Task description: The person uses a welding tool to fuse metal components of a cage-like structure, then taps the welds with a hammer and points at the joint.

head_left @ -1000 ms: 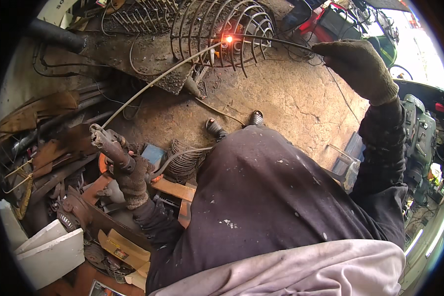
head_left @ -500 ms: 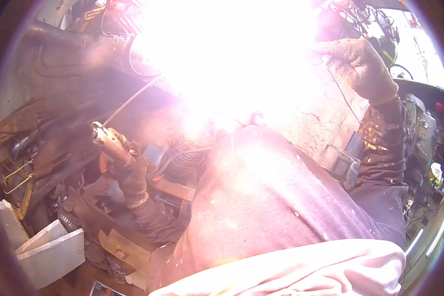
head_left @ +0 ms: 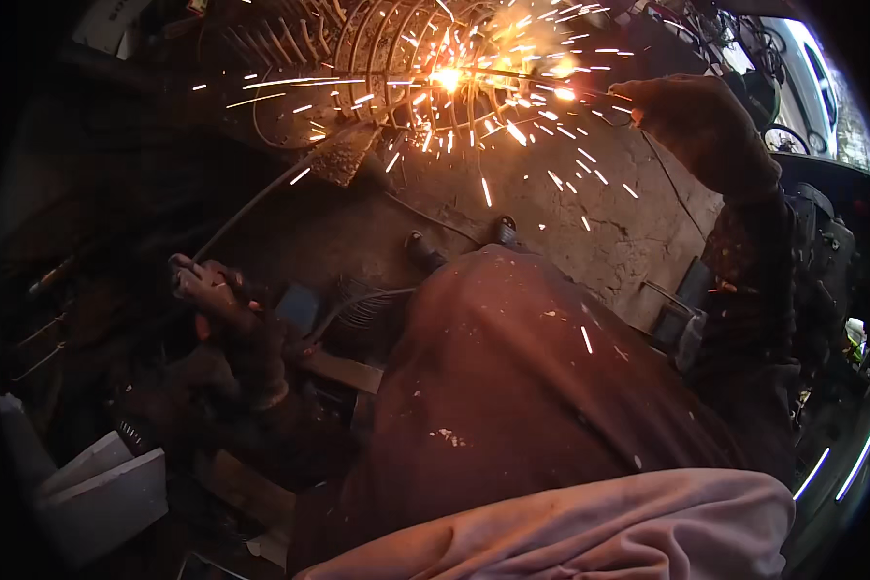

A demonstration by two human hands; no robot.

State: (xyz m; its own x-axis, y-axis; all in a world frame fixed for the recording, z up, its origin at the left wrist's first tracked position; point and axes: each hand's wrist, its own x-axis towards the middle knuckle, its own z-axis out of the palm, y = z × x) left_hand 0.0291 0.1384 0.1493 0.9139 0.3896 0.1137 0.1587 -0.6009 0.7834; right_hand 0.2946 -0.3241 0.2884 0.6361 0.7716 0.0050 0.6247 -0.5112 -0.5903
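Note:
My left hand (head_left: 237, 314), in a work glove, is wrapped round a welding electrode holder (head_left: 201, 278). From its jaws a thin welding rod (head_left: 251, 203) slants up and right toward a frame of curved metal ribs (head_left: 362, 43). A small orange-white glow (head_left: 446, 79) burns on the ribs, throwing sparks on all sides. At upper right, my gloved right hand (head_left: 701, 130) is closed, its fingertips pinching the end of a thin dark metal bar (head_left: 527, 75) that runs left into the glow. Sparks partly hide where bar and ribs meet.
A rough block (head_left: 346, 155) lies below the ribs on the cracked floor (head_left: 590, 232). A coil (head_left: 358, 307) and a cable (head_left: 333, 314) are right of my left hand. White boards (head_left: 106, 493) stand lower left; machinery (head_left: 822, 242) lines the right.
The huge white glare has shrunk to a small orange glow with flying sparks, and the picture has darkened. The ribs now show. Both hands stay nearly in place; the left holder has dipped slightly.

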